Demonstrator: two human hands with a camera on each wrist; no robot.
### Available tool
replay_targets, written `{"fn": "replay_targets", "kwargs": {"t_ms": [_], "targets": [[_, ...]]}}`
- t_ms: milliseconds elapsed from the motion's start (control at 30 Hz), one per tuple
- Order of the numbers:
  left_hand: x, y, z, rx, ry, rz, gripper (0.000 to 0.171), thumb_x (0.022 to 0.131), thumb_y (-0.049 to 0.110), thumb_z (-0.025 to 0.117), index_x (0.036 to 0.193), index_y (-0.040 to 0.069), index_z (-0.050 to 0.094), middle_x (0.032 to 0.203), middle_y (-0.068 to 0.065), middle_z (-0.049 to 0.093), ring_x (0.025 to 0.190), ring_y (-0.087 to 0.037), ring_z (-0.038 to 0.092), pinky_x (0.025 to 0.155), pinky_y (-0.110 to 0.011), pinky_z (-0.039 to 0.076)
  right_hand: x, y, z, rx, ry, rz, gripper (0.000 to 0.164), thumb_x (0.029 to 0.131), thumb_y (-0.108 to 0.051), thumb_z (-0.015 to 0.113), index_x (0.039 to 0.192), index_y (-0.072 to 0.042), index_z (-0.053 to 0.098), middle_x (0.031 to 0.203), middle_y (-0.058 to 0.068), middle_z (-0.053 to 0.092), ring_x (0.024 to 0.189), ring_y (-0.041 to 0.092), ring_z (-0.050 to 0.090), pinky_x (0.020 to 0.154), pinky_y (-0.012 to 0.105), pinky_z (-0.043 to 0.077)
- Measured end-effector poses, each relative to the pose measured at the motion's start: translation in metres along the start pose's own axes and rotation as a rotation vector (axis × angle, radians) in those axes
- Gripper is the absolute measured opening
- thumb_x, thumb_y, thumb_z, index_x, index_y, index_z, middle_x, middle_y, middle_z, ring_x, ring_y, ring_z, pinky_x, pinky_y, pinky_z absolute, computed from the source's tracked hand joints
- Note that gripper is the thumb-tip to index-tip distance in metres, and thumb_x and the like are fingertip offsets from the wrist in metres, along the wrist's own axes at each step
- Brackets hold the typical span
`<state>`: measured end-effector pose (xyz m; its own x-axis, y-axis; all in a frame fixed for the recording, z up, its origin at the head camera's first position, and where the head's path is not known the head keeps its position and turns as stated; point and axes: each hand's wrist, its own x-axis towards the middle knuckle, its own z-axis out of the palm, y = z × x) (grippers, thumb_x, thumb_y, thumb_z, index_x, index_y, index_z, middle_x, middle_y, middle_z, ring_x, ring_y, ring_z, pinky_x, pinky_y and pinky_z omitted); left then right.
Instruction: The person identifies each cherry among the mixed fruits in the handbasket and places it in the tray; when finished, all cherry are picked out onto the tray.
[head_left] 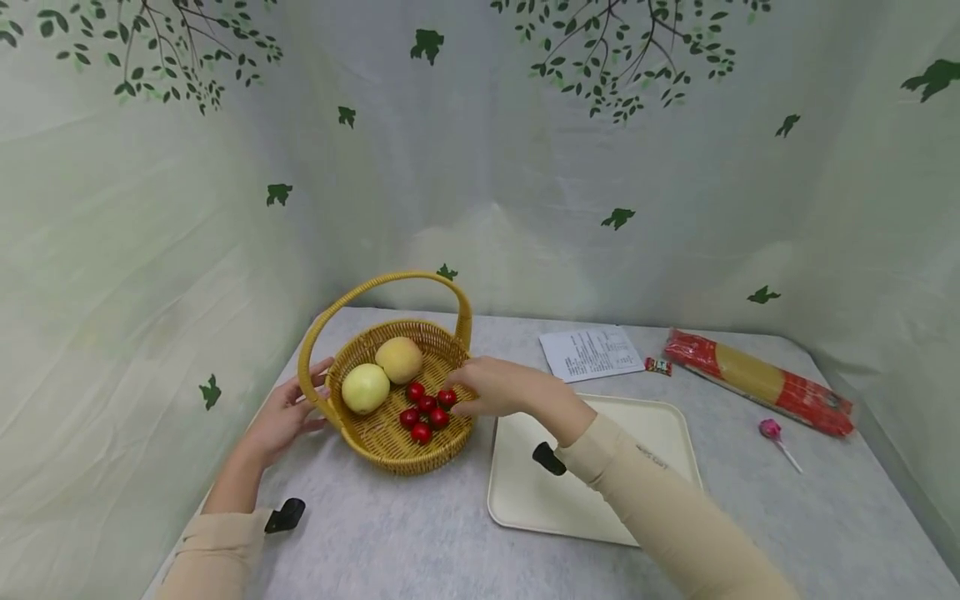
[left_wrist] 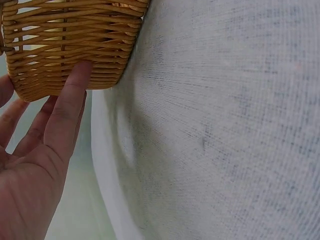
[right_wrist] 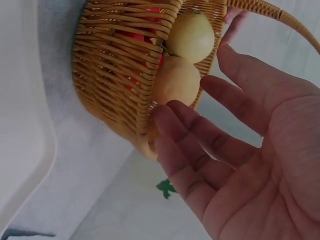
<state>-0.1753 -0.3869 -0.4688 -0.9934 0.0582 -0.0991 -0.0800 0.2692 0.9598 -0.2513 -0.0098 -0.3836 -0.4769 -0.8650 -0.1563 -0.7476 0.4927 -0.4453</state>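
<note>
A wicker basket (head_left: 405,458) with a tall arched handle stands at the left of the table. In it lie a peach (head_left: 399,360), a pale yellow-green round fruit (head_left: 366,388) and several red cherries (head_left: 427,404). My left hand (head_left: 281,417) is at the basket's left side; in the left wrist view its extended fingers (left_wrist: 70,110) touch the woven wall. My right hand (head_left: 498,387) reaches over the basket's right rim, near the cherries. In the right wrist view its fingers are loosely bent beside the rim, with nothing visible between them and the thumb.
A cream tray (head_left: 517,475) lies right of the basket, partly under my right forearm. Behind it are a printed sheet (head_left: 592,352) and a small red wrapped candy (head_left: 658,366). Farther right lie a red-and-yellow long packet (head_left: 757,379) and a pink lollipop (head_left: 770,429). Curtains enclose the table.
</note>
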Motion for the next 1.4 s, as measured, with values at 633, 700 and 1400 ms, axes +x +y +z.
{"fn": "replay_targets", "kwargs": {"t_ms": [633,700,1400], "targets": [[-0.003,-0.010,-0.004,-0.042,0.009,-0.012,0.066,0.113,0.028,0.057,0.171,0.015,0.028,0.168,-0.028,0.030,0.115,0.005,0.066,0.089,-0.032,0.064,0.074,-0.001,-0.003,0.036,-0.221,0.334,0.054,0.105,-0.043,0.069,0.155,-0.022,0.059,0.158,0.004,0.058,0.138,0.023,0.062,0.117,0.046,0.050],[-0.003,-0.010,-0.003,-0.044,0.012,-0.010,0.066,0.113,0.028,0.057,0.171,0.015,0.028,0.167,-0.028,0.030,0.114,0.004,0.066,0.088,-0.032,0.064,0.078,0.000,-0.005,0.088,-0.249,0.361,0.056,0.106,-0.041,0.069,0.156,-0.019,0.058,0.153,0.005,0.061,0.128,0.024,0.069,0.114,0.045,0.053],[0.002,-0.011,-0.002,-0.058,0.024,0.000,0.066,0.112,0.025,0.058,0.170,0.013,0.030,0.160,-0.018,0.039,0.116,0.001,0.066,0.090,-0.035,0.063,0.099,0.010,-0.002,0.235,-0.297,0.488,0.021,0.099,-0.028,0.080,0.118,-0.019,0.078,0.112,-0.001,0.073,0.105,0.021,0.077,0.102,0.041,0.059]]}}
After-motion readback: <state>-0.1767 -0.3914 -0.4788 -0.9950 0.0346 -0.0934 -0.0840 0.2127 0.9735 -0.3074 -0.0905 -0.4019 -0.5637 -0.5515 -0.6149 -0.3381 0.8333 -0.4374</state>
